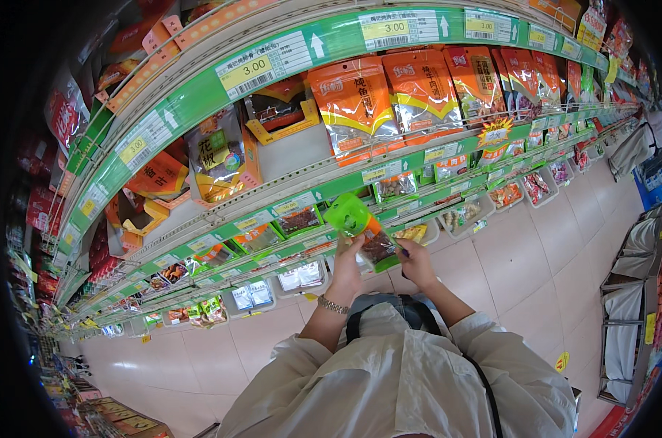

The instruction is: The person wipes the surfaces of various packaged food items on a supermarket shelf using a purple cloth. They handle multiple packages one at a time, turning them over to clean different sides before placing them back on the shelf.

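A green and orange seasoning pouch (378, 245) is held at a tilt before my chest, its clear window showing dark reddish-brown contents. My left hand (348, 263) grips the pouch along its left side, thumb on the front. On the opposite edge, my right hand (417, 264) has its fingers closed around the pouch's lower right side. A small dark purple bit shows at the right fingertips; I cannot tell what it is. Just beyond the pouch, similar packets such as a green-edged pouch (299, 220) stand on a lower shelf.
Orange seasoning pouches (355, 104) line the upper shelf behind a wire rail. Green price strips (331, 41) edge the shelves. Clear plastic bins (465, 216) jut out at the bottom above the tiled floor (506, 263). To the right stands a display rack (629, 306); a person (635, 145) is farther down the aisle.
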A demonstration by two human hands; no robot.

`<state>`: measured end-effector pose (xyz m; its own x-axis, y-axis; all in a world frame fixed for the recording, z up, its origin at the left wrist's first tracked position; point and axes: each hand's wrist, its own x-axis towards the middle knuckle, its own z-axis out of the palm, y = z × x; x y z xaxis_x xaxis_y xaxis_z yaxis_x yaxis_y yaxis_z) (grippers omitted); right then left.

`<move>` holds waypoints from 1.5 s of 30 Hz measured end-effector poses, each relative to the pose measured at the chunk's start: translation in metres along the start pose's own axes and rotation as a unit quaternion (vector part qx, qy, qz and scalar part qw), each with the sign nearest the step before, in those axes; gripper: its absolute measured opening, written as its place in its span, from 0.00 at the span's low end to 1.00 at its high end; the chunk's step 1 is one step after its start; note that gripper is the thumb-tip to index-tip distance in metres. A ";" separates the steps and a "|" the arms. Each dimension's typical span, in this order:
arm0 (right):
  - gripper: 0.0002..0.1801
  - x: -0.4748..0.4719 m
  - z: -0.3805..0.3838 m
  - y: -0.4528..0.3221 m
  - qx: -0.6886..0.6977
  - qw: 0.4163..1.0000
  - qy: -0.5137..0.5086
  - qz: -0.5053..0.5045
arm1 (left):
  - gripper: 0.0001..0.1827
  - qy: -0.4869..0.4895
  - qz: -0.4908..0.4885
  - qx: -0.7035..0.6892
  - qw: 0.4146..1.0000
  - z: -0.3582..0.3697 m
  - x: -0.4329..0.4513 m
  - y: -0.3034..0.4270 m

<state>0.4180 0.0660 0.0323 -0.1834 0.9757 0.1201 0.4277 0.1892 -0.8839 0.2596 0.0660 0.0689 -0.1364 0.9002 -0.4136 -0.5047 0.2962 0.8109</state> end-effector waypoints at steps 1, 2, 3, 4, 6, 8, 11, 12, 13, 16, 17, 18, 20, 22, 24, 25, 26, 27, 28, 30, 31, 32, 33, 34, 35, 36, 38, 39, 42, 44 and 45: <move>0.12 0.003 -0.002 0.007 0.068 0.997 0.028 0.032 | 0.34 0.009 0.062 0.066 0.996 -0.010 0.007 -0.008; 0.08 0.005 -0.006 0.007 0.159 0.986 0.005 0.052 | 0.34 0.054 0.038 0.025 0.998 -0.025 0.015 -0.019; 0.09 0.006 -0.010 0.011 0.188 0.977 -0.023 0.097 | 0.28 0.014 0.062 0.000 0.998 -0.023 0.010 -0.010; 0.09 0.004 -0.011 0.014 0.218 0.964 -0.054 0.143 | 0.25 -0.035 -0.012 -0.074 0.997 -0.032 0.012 -0.010; 0.10 0.004 -0.012 0.015 0.275 0.936 -0.078 0.205 | 0.20 -0.067 -0.072 -0.143 0.985 -0.049 0.028 -0.016; 0.11 0.004 -0.015 0.013 0.322 0.909 -0.065 0.258 | 0.17 -0.033 -0.043 -0.135 0.989 -0.063 0.050 -0.024; 0.12 -0.002 -0.020 0.024 0.358 0.881 -0.011 0.309 | 0.13 0.025 0.041 -0.126 0.991 -0.063 0.093 -0.002; 0.11 -0.005 -0.023 0.026 0.359 0.878 0.003 0.317 | 0.12 0.023 0.084 -0.094 0.992 -0.067 0.114 0.001; 0.11 -0.012 -0.023 0.028 0.360 0.874 0.017 0.327 | 0.11 0.024 0.126 -0.062 0.990 -0.071 0.135 0.004; 0.11 -0.029 -0.029 0.035 0.297 0.898 0.024 0.325 | 0.11 0.052 0.171 0.054 0.982 -0.082 0.183 0.006; 0.10 -0.037 -0.034 0.027 0.308 0.878 0.019 0.366 | 0.11 0.065 0.176 0.097 0.977 -0.087 0.195 0.004; 0.10 -0.046 -0.034 0.029 0.309 0.874 0.044 0.373 | 0.11 0.073 0.176 0.147 0.971 -0.088 0.206 0.001; 0.09 -0.062 -0.035 0.029 0.319 0.873 0.078 0.361 | 0.10 0.092 0.173 0.248 0.949 -0.087 0.223 -0.003; 0.09 -0.076 -0.037 0.025 0.328 0.860 0.099 0.379 | 0.10 0.112 0.168 0.339 0.919 -0.091 0.228 -0.007; 0.08 -0.084 -0.039 0.027 0.347 0.844 0.112 0.393 | 0.10 0.128 0.170 0.403 0.890 -0.088 0.234 -0.009; 0.09 -0.090 -0.040 0.026 0.346 0.844 0.111 0.394 | 0.10 0.133 0.171 0.428 0.877 -0.083 0.235 -0.010; 0.09 -0.095 -0.041 0.025 0.345 0.844 0.109 0.396 | 0.10 0.140 0.173 0.445 0.867 -0.080 0.231 -0.014; 0.10 -0.097 -0.042 0.024 0.346 0.846 0.105 0.392 | 0.10 0.151 0.184 0.454 0.858 -0.075 0.227 -0.013; 0.10 -0.096 -0.043 0.022 0.344 0.849 0.095 0.389 | 0.10 0.163 0.199 0.453 0.854 -0.071 0.221 -0.013; 0.10 -0.089 -0.047 0.017 0.339 0.858 0.083 0.376 | 0.11 0.191 0.246 0.437 0.844 -0.062 0.207 -0.011; 0.10 -0.085 -0.048 0.013 0.336 0.862 0.078 0.373 | 0.11 0.199 0.273 0.414 0.845 -0.055 0.195 -0.010; 0.10 -0.081 -0.050 0.009 0.342 0.861 0.084 0.368 | 0.11 0.195 0.296 0.370 0.859 -0.048 0.180 -0.011; 0.11 -0.078 -0.050 0.006 0.373 0.848 0.092 0.365 | 0.11 0.177 0.300 0.313 0.883 -0.042 0.163 -0.014; 0.11 -0.075 -0.050 0.001 0.386 0.850 0.083 0.349 | 0.11 0.140 0.275 0.241 0.920 -0.040 0.144 -0.022; 0.11 -0.072 -0.050 -0.004 0.397 0.853 0.072 0.332 | 0.13 0.078 0.219 0.149 0.961 -0.042 0.121 -0.040; 0.11 -0.070 -0.049 -0.003 0.395 0.859 0.060 0.322 | 0.16 0.026 0.152 0.056 0.986 -0.042 0.099 -0.059; 0.10 -0.070 -0.049 0.005 0.391 0.867 0.039 0.307 | 0.24 -0.179 0.035 0.178 0.967 -0.019 0.032 -0.053; 0.09 -0.068 -0.052 0.001 0.397 0.864 -0.007 0.309 | 0.28 -0.227 0.085 0.208 0.948 -0.019 0.006 -0.062; 0.07 -0.064 -0.062 -0.008 0.401 0.853 -0.143 0.302 | 0.34 -0.299 0.041 0.254 0.919 -0.012 -0.056 -0.064; 0.05 -0.072 -0.062 -0.011 0.389 0.877 -0.152 0.235 | 0.26 -0.304 0.017 0.226 0.925 -0.003 -0.088 -0.062; 0.05 -0.079 -0.062 -0.011 0.396 0.880 -0.153 0.213 | 0.22 -0.289 0.004 0.242 0.926 -0.005 -0.095 -0.070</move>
<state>0.4826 -0.0067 0.0607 -0.4372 0.8411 -0.3185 -0.2140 -0.4413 -0.8715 0.3035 -0.0421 0.0492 0.4112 0.8821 -0.2299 -0.0459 0.2720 0.9612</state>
